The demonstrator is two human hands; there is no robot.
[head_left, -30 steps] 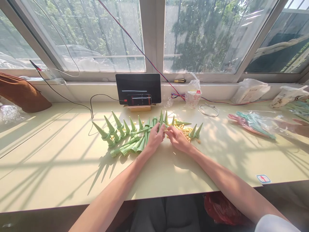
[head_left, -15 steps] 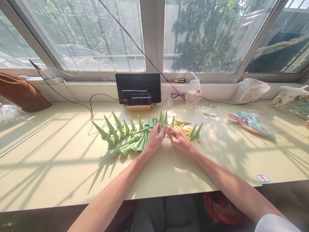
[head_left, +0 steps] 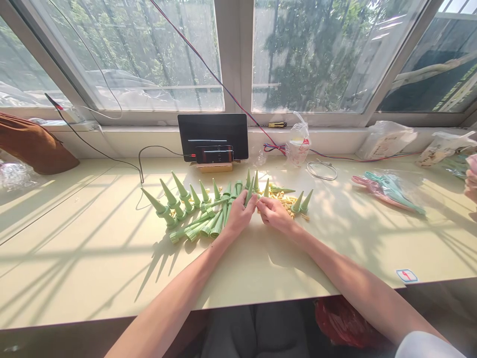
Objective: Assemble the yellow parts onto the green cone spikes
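Left hand [head_left: 240, 213]: grip closed around a green cone [head_left: 249, 193], tip up, over the table [head_left: 283, 281], nearer far edge than near. Right hand [head_left: 276, 213]: just beside it, fingers bent; grip contents hidden, cannot tell.

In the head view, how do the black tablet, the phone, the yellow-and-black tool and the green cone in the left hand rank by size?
1. Black tablet
2. Phone
Unsure: yellow-and-black tool and green cone; the left hand partly hides the cone.
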